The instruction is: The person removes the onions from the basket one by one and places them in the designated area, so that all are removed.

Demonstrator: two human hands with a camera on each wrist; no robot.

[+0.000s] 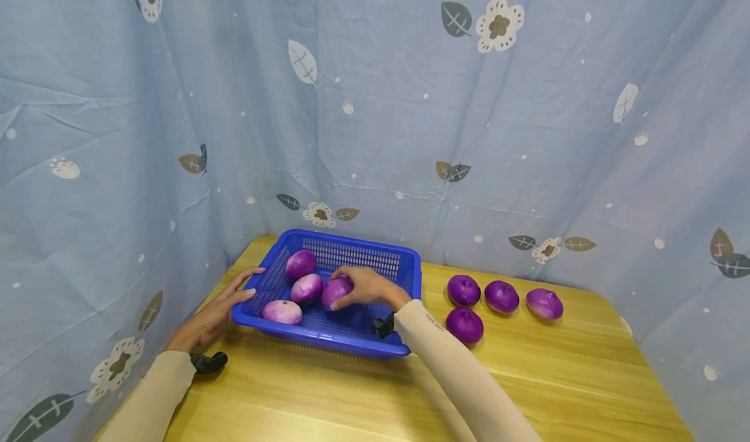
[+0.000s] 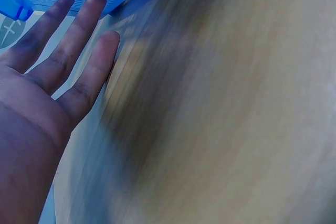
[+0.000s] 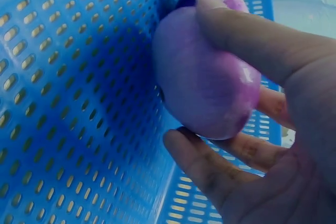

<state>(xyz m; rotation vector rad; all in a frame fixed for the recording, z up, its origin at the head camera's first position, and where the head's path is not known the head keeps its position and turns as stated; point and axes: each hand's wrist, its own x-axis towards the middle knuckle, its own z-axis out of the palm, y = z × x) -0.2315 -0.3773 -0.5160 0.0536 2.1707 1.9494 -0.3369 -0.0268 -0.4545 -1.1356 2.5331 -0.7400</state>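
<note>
My right hand (image 1: 369, 284) grips a purple onion (image 1: 336, 292) inside the blue plastic basket (image 1: 328, 345). In the right wrist view the thumb and fingers curl round this onion (image 3: 205, 77), low over the perforated floor. Three more onions lie in the basket's left part: a dark one (image 1: 301, 265) at the back, a paler one (image 1: 306, 288) in the middle and a whitish one (image 1: 282, 312) in front. At the basket's left rim is my left hand (image 1: 219, 308), its fingers extended. The left wrist view shows those fingers (image 2: 86, 80) straight, by the basket's outer wall.
Several purple onions stand on the wooden table (image 1: 562, 377) right of the basket: two at the back (image 1: 463, 290), one in front (image 1: 465, 326) and one farther right (image 1: 545, 304). A patterned blue curtain (image 1: 375, 103) hangs behind and beside the table.
</note>
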